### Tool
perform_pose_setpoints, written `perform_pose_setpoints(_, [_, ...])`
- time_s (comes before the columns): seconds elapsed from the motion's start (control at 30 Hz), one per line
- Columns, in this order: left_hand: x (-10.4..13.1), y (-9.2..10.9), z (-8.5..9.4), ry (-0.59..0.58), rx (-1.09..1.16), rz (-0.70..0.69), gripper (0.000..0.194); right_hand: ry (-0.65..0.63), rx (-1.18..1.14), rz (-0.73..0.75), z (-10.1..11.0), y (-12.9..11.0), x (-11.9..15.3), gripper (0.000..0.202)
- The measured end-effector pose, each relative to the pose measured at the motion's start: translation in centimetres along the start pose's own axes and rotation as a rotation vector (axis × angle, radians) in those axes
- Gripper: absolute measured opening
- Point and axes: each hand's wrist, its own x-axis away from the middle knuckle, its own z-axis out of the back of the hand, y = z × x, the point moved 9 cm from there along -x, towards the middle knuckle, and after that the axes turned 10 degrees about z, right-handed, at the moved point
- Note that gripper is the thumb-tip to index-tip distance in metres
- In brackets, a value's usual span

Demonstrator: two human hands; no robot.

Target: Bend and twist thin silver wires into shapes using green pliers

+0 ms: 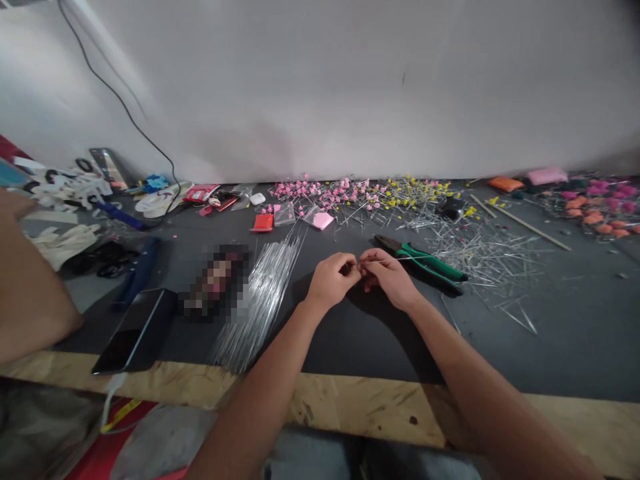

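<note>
My left hand (334, 279) and my right hand (389, 277) meet above the dark tabletop, fingertips nearly touching. Both are closed in a pinch on a thin metal wire (400, 259), whose free length sticks out to the right past my right hand. Whatever sits at the wire's end between the fingertips is too small to make out. Just right of my right hand lie pliers (434, 261) with green and black handles. Left of my left hand is a bundle of long silvery wires (265, 293).
Behind are pink-tipped wires (345, 193) and yellow-tipped wires (417, 190). Loose short wires (490, 267) spread to the right, near a wooden stick (535, 227). Left lie a phone (123, 333) and a blue strip (137, 273). Another person's arm (35, 287) reaches in at far left.
</note>
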Motion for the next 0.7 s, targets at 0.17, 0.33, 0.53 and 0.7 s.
perform_pose_setpoints(0.17, [-0.1, -0.7, -0.2, -0.016, 0.078, 0.072, 0.005, -0.007, 0.094, 0.129, 0.1, -1.0, 0.3, 0.011])
perform_pose_setpoints(0.33, [-0.3, -1.0, -0.3, -0.044, 0.067, 0.118, 0.006, 0.033, 0.102, 0.114, 0.4, -0.9, 0.3, 0.020])
perform_pose_setpoints(0.53, [-0.4, -1.5, -0.1, -0.030, 0.066, 0.182, 0.008, 0.017, 0.147, 0.104, 0.4, -0.4, 0.2, 0.017])
perform_pose_setpoints(0.7, [-0.4, -1.8, -0.5, -0.060, 0.066, 0.188, 0.011, 0.015, 0.272, 0.145, 0.5, -0.7, 0.4, 0.015])
